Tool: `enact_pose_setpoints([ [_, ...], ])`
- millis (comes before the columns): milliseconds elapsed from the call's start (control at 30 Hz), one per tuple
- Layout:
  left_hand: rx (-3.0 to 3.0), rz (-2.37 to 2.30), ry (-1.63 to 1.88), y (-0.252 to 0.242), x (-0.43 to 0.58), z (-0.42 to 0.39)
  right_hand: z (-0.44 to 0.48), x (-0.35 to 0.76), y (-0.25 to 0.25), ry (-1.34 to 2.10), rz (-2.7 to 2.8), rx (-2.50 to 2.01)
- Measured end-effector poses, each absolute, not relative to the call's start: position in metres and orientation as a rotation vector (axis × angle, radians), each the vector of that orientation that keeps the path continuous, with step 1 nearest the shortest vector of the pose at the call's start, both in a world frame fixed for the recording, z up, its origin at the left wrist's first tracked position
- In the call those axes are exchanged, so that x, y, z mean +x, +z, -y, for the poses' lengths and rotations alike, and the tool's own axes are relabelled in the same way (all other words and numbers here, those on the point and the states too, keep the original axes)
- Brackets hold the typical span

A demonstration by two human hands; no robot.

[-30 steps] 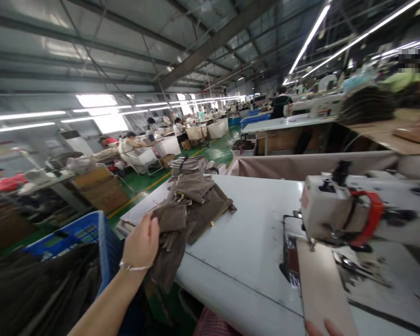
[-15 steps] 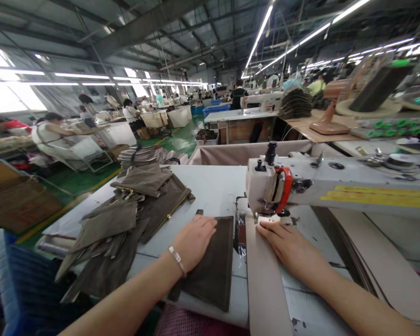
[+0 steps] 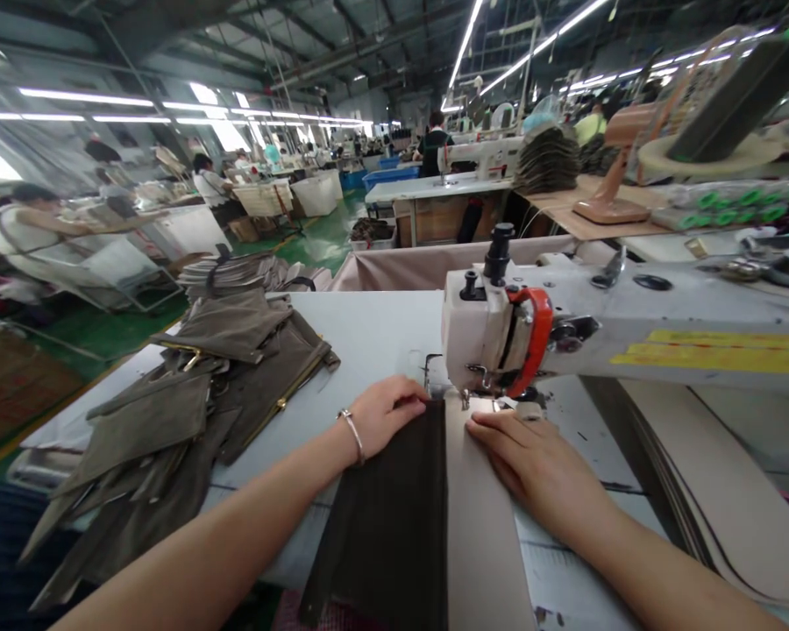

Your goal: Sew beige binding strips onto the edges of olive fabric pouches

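My left hand (image 3: 389,415), with a bracelet at the wrist, has its fingers bent together at the top end of a dark brown fabric panel (image 3: 394,526). The fingertips' undersides are hidden. The panel's right edge lies along a long beige strip (image 3: 483,526), seemingly overlapping it. My right hand (image 3: 529,451) rests flat on the strip's right side, fingers stretched forward beside the presser foot. The sewing machine (image 3: 477,337), white with a red lever guard, stands over the strip's far end. Its needle area is partly covered by my fingers.
Brown zippered fabric pieces (image 3: 237,377) are heaped at the left of the table (image 3: 368,324). More beige strips (image 3: 703,473) lie under the machine arm at right. A thread cone (image 3: 736,96) and a brown fan-like stand (image 3: 614,175) are behind. People work in the background.
My left hand has slid the dark panel right, up against the beige strip near the presser foot, its fingers now more bent. The right hand stays on the strip. The view has shifted slightly.
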State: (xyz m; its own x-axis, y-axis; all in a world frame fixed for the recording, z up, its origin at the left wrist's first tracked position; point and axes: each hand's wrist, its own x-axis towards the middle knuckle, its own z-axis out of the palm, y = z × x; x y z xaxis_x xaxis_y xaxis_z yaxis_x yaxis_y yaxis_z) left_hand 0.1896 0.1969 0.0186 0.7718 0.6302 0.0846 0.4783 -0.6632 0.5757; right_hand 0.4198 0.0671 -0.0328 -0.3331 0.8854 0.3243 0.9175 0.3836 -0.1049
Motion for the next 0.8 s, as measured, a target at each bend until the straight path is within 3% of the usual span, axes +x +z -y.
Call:
enact_pose_setpoints([
  [267,2.392,-0.947,0.295,0.012,0.246,-0.191,-0.068,0.417,-0.033,-0.168,2.29,-1.575],
  [800,2.386,-1.062,0.413,0.01,0.249,-0.19,-0.068,0.418,-0.039,-0.205,2.358,-1.655],
])
